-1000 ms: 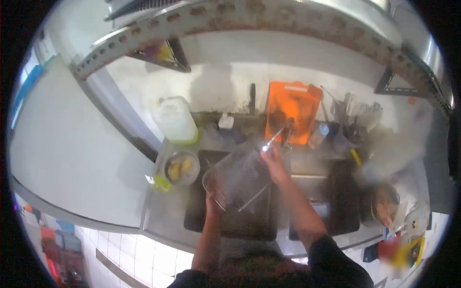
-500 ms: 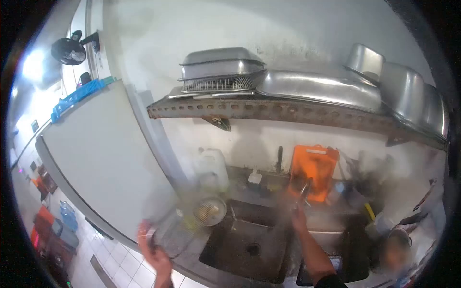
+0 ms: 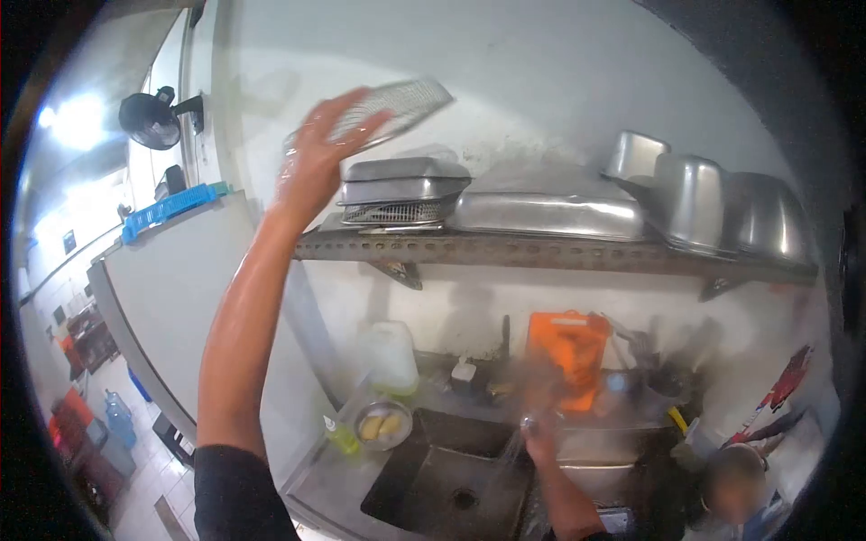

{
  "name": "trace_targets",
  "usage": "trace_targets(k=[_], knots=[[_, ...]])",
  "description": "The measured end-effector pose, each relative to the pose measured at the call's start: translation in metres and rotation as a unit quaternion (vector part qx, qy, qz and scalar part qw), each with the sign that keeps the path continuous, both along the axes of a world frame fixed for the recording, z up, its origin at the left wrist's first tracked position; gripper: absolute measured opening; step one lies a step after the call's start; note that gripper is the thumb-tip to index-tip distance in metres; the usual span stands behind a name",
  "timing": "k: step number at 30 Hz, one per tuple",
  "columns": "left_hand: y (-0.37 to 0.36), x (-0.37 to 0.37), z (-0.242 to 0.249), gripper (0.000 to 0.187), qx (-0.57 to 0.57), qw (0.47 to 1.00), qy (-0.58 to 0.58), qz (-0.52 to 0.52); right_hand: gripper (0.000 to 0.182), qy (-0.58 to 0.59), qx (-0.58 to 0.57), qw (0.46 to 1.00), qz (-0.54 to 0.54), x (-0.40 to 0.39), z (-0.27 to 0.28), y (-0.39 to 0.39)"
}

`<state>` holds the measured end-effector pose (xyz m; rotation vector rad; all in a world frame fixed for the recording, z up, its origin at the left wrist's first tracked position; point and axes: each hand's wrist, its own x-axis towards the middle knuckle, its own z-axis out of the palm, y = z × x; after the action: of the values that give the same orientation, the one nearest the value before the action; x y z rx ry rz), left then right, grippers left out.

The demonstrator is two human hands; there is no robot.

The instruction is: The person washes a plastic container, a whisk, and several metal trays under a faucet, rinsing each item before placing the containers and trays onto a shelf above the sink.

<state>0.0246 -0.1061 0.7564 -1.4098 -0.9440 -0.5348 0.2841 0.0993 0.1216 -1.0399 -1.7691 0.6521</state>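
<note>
High above the shelf, my left hand (image 3: 317,149) grips a wet perforated metal pan (image 3: 401,108), which is tilted. My fingers spread over its near side, and the arm reaches up across the left of the view. Down at the sink (image 3: 424,487), my right hand (image 3: 541,444) is closed around the faucet (image 3: 529,421), though haze blurs the fingers. A thin stream of water seems to fall there. On the shelf (image 3: 505,248), just below the raised pan, sits a stack of metal pans (image 3: 406,185).
More steel pans (image 3: 550,215) line the shelf to the right. By the sink stand a bowl with yellow sponges (image 3: 383,426), a green bottle (image 3: 341,437), a white jug (image 3: 390,356) and an orange cutting board (image 3: 568,356). A white cabinet (image 3: 189,307) rises at left.
My left hand has risen from low beside the counter to above the shelf, bringing the perforated pan into clear view. My right hand stays by the faucet. The view has tilted upward.
</note>
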Motion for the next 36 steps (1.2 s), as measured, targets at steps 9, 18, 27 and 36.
trace_targets(k=[9, 18, 27, 36], knots=[[0.083, -0.020, 0.019, 0.080, -0.266, 0.961, -0.014, -0.076, 0.024, 0.205, -0.061, 0.969, 0.121, -0.007, 0.003, -0.002], [0.103, -0.041, 0.022, 0.068, -0.358, 0.923, -0.143, 0.008, 0.058, 0.187, -0.169, 0.959, 0.127, -0.004, 0.007, -0.008], [0.087, -0.009, -0.004, 0.063, -0.175, 0.961, -0.147, -0.156, 0.042, 0.140, -0.103, 0.977, 0.121, -0.006, -0.023, 0.033], [-0.028, 0.063, -0.308, 0.035, -0.290, 0.911, -0.258, -0.138, 0.057, -0.079, 0.143, 0.987, -0.010, 0.104, -0.013, 0.077]])
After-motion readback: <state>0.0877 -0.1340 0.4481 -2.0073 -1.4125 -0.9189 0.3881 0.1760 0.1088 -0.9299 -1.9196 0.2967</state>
